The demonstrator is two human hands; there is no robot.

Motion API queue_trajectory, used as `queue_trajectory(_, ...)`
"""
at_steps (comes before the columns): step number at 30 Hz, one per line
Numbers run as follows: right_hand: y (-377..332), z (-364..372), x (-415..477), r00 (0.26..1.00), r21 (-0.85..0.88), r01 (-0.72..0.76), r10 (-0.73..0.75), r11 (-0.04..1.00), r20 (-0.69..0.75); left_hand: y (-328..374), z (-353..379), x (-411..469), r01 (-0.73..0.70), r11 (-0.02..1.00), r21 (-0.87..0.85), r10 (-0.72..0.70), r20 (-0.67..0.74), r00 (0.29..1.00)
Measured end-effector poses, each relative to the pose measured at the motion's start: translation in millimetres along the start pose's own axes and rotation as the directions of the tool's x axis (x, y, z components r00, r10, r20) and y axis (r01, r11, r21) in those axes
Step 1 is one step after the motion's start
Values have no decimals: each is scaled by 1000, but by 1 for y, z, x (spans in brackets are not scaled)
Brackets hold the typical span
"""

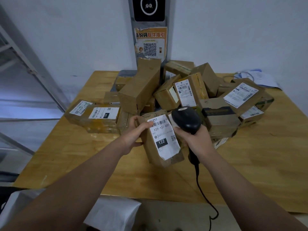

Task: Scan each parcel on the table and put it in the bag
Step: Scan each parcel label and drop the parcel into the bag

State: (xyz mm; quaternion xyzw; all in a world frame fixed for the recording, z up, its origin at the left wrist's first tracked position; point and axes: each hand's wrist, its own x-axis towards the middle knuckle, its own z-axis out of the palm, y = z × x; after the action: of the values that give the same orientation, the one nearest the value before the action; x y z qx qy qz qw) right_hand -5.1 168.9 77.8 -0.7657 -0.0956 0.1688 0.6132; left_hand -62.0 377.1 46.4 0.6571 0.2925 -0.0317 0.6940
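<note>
Parcel in hand is a brown box with a white label marked 122. It is held in front of the pile of other parcels on the table.

At the near left, below the table's near edge, lies white material that I take to be the bag. The left hand has its grip closed on the parcel's far left corner, thumb lying on the label just beside the barcode. The parcel's long axis runs from far to near, leaning a little to the right, with the label facing up. I cannot tell whether its near end touches the table.

Just right of the barcode, at the label's far right corner, sits the head of the black scanner. The right hand has its grip wrapped round the scanner's handle, and the cable trails off over the near edge of the table.

The step looks like the scan itself. The barcode lies left of the scanner head and close to it, so only a small turn of the scanner should be needed. The left hand alone carries the parcel and is the one nearer the bag, so the drop should go near and left.
</note>
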Motion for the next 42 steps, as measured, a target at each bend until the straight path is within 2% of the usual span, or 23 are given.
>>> queue_trajectory(2,0,-4,-11,988,-91,-9,22,996,151,-3,-2,3,-12,1000,-8,12,-38,999)
queue_trajectory(4,3,-4,-21,974,-188,8,35,982,222,-5,0,6,-12,1000,10,13,-73,997)
queue_trajectory(7,9,-1,-27,982,-222,-7,48,975,182,-8,5,9,7,1000,10,-6,-93,996)
queue_trajectory(12,11,-6,-31,991,-110,-62,74,992,115,-14,8,16,37,999,-4,-37,-88,995)
queue_trajectory(15,10,-9,-33,991,-128,-75,88,989,99,-16,10,20,47,998,-33,-51,-107,993)
queue_trajectory(30,8,-16,-42,989,-116,-102,113,988,97,-14,12,23,48,994,-101,-64,-157,985)
queue_trajectory(42,9,-16,-45,989,-114,-57,71,992,127,-16,12,16,8,996,-93,-25,-185,983)
